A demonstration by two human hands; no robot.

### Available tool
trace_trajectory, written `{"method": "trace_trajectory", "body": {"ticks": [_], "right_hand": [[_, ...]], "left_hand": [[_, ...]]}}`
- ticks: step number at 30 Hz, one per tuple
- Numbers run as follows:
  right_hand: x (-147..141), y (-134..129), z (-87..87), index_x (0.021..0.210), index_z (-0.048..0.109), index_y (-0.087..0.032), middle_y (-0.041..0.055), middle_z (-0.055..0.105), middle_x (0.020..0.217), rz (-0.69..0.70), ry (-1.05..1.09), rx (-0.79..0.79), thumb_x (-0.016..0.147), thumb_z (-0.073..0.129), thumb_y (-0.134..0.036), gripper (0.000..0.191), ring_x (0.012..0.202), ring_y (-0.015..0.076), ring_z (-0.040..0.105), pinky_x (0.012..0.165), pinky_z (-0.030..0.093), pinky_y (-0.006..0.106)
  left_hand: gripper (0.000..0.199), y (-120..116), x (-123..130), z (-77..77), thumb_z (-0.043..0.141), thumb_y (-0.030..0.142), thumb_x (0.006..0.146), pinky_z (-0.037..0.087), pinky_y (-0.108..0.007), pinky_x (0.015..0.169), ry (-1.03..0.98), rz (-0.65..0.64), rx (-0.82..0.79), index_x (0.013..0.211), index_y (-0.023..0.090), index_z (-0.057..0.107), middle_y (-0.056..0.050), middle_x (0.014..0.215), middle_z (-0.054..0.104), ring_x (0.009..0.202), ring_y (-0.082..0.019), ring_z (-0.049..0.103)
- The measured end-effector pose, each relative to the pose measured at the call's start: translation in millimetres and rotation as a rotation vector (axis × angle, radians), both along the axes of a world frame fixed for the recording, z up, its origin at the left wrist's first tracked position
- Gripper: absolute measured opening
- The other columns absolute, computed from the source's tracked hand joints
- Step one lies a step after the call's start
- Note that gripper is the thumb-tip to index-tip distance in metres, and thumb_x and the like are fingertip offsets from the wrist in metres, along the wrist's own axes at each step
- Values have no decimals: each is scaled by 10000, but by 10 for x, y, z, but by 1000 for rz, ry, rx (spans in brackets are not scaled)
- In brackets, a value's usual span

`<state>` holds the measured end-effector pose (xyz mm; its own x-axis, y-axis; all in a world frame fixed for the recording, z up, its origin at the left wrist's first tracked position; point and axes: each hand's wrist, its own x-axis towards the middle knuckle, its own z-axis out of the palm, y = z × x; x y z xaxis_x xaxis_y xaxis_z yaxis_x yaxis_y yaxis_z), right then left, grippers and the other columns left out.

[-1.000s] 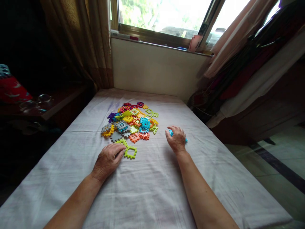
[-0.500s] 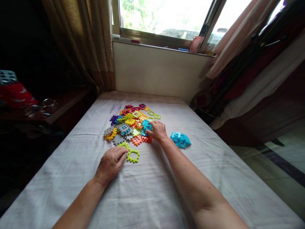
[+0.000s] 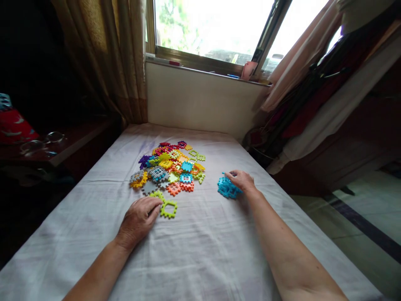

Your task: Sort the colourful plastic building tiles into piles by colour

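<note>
Interlocking plastic tiles in many colours lie in a loose pile (image 3: pixel 166 164) on the sheet. To its right is a smaller heap of blue tiles (image 3: pixel 228 189). My right hand (image 3: pixel 242 180) is at this heap, fingers closed on a blue tile (image 3: pixel 223 172) of which only a sliver shows at the fingertips. On the sheet in front of the large pile rests my left hand (image 3: pixel 139 217), loosely curved, thumb a little apart from the fingers. Its fingertips are beside a lime green frame tile (image 3: pixel 168 209); whether they touch it is unclear. Another green tile (image 3: pixel 156 195) lies just beyond them.
A pale sheet (image 3: pixel 194 259) covers the bed-like surface, which meets a low wall (image 3: pixel 194 100) under a window. At the left stands a dark side table with glasses (image 3: pixel 54 137) and a red container (image 3: pixel 15 125). Clothes (image 3: pixel 313 117) hang on the right.
My right hand has moved right from the large pile to the blue heap, carrying a blue tile. My left hand stays beside the green tiles. The view has shifted slightly.
</note>
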<state>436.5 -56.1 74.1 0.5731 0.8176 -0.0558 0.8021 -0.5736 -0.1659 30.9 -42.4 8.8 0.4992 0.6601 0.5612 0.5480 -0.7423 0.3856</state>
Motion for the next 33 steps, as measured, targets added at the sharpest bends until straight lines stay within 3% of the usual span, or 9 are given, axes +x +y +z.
{"method": "trace_trajectory", "body": {"ticks": [5, 9, 12, 15, 18, 22, 26, 29, 33], "right_hand": [[-274, 66, 79, 1156, 735, -276, 90, 669, 1293, 41, -74, 91, 937, 477, -534, 426, 1217, 298, 576, 975, 444, 423], [-784, 314, 62, 1126, 732, -289, 57, 679, 1269, 340, -97, 201, 914, 572, -437, 304, 1187, 245, 579, 991, 425, 375], [-1144, 533, -27, 1187, 691, -299, 44, 653, 1308, 515, -101, 199, 875, 626, -396, 333, 1203, 233, 561, 979, 422, 363], [-1363, 691, -93, 1225, 659, -278, 63, 653, 1295, 533, -139, 146, 868, 626, -398, 378, 1192, 239, 561, 947, 423, 361], [-1451, 755, -90, 1149, 688, -265, 67, 688, 1215, 528, -177, 115, 915, 566, -377, 287, 1145, 227, 582, 925, 408, 340], [-1365, 720, -11, 1025, 722, -245, 68, 718, 1137, 519, -190, 208, 983, 440, -330, 298, 1089, 206, 602, 902, 394, 308], [-980, 587, 81, 1207, 679, -247, 65, 739, 1099, 251, -102, 286, 994, 397, -322, 361, 1008, 200, 646, 825, 427, 282], [-630, 448, 103, 1284, 651, -262, 42, 756, 1058, 90, -39, 194, 965, 444, -309, 383, 963, 199, 673, 763, 445, 271], [-389, 273, 62, 1088, 757, -290, 37, 762, 1043, 83, -40, 95, 938, 479, -300, 317, 948, 208, 680, 741, 452, 280]], "left_hand": [[255, 9, -11, -34, 492, 368, 937, 558, -349, 857, -16, 26, -15, 948, 252, 718, -30, 962, 766, 910, -199, 708], [257, 15, -22, -34, 496, 370, 934, 561, -350, 861, -4, 30, -38, 960, 249, 722, -41, 974, 767, 921, -202, 708], [243, 9, -22, -18, 499, 345, 934, 566, -355, 850, 1, 19, -29, 966, 247, 719, -40, 973, 768, 918, -202, 711], [227, 0, -18, -21, 509, 328, 930, 566, -368, 856, -1, 22, -19, 968, 250, 719, -42, 972, 768, 918, -204, 711], [222, -4, -16, -33, 512, 320, 928, 562, -376, 870, -6, 32, -19, 966, 248, 719, -45, 975, 767, 926, -207, 709], [216, -7, -15, -17, 515, 323, 930, 559, -368, 865, 8, 23, -35, 970, 252, 715, -37, 986, 767, 933, -204, 708], [228, -5, -12, -6, 506, 336, 935, 555, -367, 859, 6, 16, -38, 970, 252, 715, -37, 980, 766, 928, -205, 707], [228, 1, -9, -27, 510, 342, 933, 553, -371, 865, -6, 23, -39, 965, 252, 717, -35, 983, 766, 935, -207, 704], [229, 6, -4, -40, 509, 345, 932, 551, -368, 873, -11, 23, -41, 959, 251, 716, -35, 985, 766, 930, -204, 705]]}}
